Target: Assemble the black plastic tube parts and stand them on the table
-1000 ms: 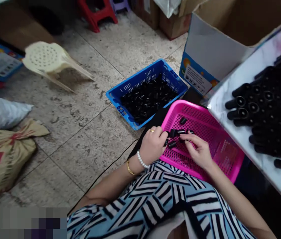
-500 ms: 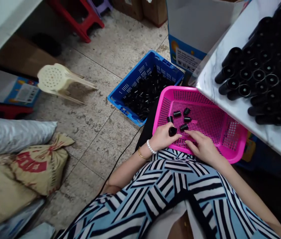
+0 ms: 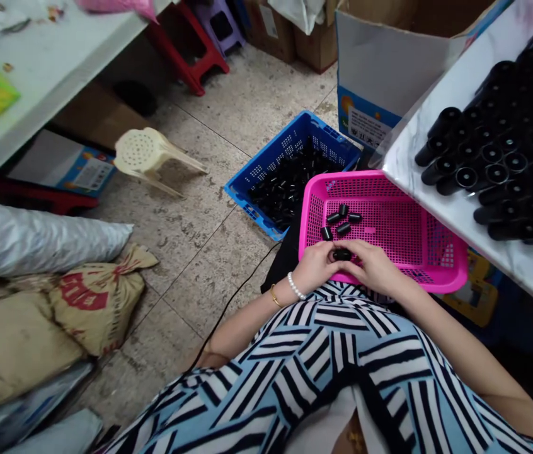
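A short black cylindrical cap is held sideways between my two hands, over the near side of a pink plastic basket on my lap. My left hand, with a pearl bracelet at its wrist, grips the cap from the left. From the right, the fingers and thumb of my right hand close round its other end. Several loose black caps lie in the basket just beyond my fingers. What is inside the cap cannot be made out.
A blue crate full of small black pieces stands on the floor beyond the basket. Many black tubes stand on the marble-patterned table to the right. A cream stool and tied sacks are on the left.
My right hand has moved left and closed on the cap, which my left hand held alone before. The cap has turned sideways. The view has shifted, showing more of the left table.
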A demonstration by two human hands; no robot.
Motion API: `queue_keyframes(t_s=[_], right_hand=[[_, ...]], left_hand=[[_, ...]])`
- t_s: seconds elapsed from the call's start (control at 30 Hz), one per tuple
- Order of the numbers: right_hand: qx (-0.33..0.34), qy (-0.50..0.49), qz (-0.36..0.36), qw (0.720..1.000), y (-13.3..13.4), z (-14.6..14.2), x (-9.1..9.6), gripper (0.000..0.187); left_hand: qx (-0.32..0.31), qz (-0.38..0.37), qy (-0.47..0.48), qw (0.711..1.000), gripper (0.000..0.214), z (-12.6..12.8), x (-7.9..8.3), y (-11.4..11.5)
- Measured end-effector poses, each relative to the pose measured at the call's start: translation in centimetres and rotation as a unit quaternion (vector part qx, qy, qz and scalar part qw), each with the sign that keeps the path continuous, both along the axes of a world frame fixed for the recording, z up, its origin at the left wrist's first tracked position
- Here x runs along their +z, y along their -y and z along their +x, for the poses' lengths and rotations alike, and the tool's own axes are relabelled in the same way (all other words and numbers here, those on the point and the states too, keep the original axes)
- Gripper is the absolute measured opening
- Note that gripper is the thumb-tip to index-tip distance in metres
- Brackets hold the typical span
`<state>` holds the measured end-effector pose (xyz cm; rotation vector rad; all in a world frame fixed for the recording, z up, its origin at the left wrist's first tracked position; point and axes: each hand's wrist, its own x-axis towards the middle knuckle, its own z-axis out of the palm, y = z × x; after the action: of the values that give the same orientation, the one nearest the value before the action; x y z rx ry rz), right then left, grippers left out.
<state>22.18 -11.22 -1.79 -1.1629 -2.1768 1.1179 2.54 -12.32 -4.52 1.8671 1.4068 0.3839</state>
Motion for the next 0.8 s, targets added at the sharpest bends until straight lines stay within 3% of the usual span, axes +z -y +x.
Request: queue_keyframes(t_s=[0.13, 0.23, 0.3, 0.4, 0.53, 0.63, 0.8], right_hand=[[-0.101, -0.048, -0.109, 0.988, 0.3, 0.6, -1.5, 0.034], [-0.192, -0.116, -0.183, 0.957, 0.2, 1.8, -2.5, 0.03], [-0.242, -0.15, -0.184, 0.941, 0.0, 2.5, -2.8, 0.032], [-0.276, -0.172, -0.17, 0.93, -0.1, 2.9, -2.8, 0.034], [-0.304, -0.2, -0.16, 0.917, 0.0, 2.5, -2.6, 0.033], [-0.341, -0.227, -0.143, 0.901, 0.2, 2.5, -2.6, 0.034], [-0.365, -0.254, -0.115, 0.889, 0.5, 2.7, -2.9, 0.035]], left_hand=[[-0.011, -0.003, 0.029, 1.0, 0.027, -0.1, 0.4, -0.9], [0.004, 0.013, 0.033, 0.999, 0.04, 0.3, 0.4, -3.0], [0.035, 0.021, 0.03, 0.999, 0.044, 1.0, 0.1, -4.9], [0.07, -0.008, 0.046, 0.996, 0.032, 2.7, -1.2, -7.5], [0.104, -0.091, 0.136, 0.981, 0.023, 4.8, -2.8, -8.2], [0.138, -0.182, 0.249, 0.941, 0.018, 5.1, -2.8, -7.3], [0.204, -0.299, 0.44, 0.822, 0.024, 4.3, -1.5, -6.2]])
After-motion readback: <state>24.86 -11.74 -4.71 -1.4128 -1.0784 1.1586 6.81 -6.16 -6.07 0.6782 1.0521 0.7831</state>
